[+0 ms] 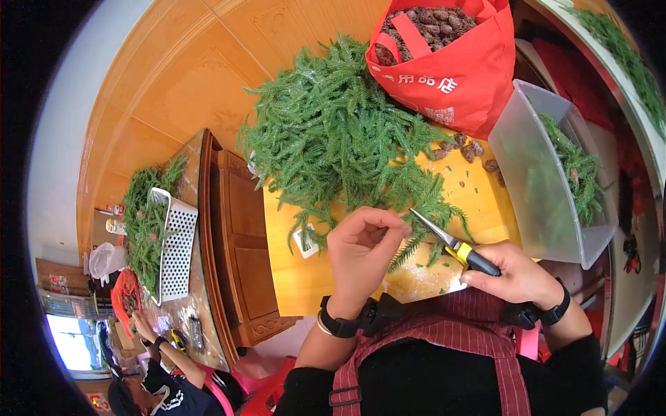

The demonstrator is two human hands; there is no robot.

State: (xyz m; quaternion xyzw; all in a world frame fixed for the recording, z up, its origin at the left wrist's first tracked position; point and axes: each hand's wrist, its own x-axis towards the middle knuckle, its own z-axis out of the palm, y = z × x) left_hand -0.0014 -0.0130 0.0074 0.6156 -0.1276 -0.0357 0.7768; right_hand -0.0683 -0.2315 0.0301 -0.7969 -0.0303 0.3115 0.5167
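My right hand (510, 270) is wrapped round the yellow-and-black handles of needle-nose pliers (437, 230). Their metal tip points up and left, over a green artificial pine sprig (430, 201). Just left of that tip, my left hand (364, 249) is closed in a pinch, thumb against fingertips. Whatever it may hold is too small or hidden to name. Beyond both hands a large heap of green artificial pine branches (333, 132) covers much of the yellow table (298, 277). Several brown pine cones (473, 150) lie loose at the heap's right.
A red bag (451, 83) of pine cones stands at the back. On the right is a clear plastic bin (534, 180) with pine sprigs inside. To the left, a white perforated basket (179, 249) with greenery stands on another table, where a co-worker's hand (144, 326) reaches.
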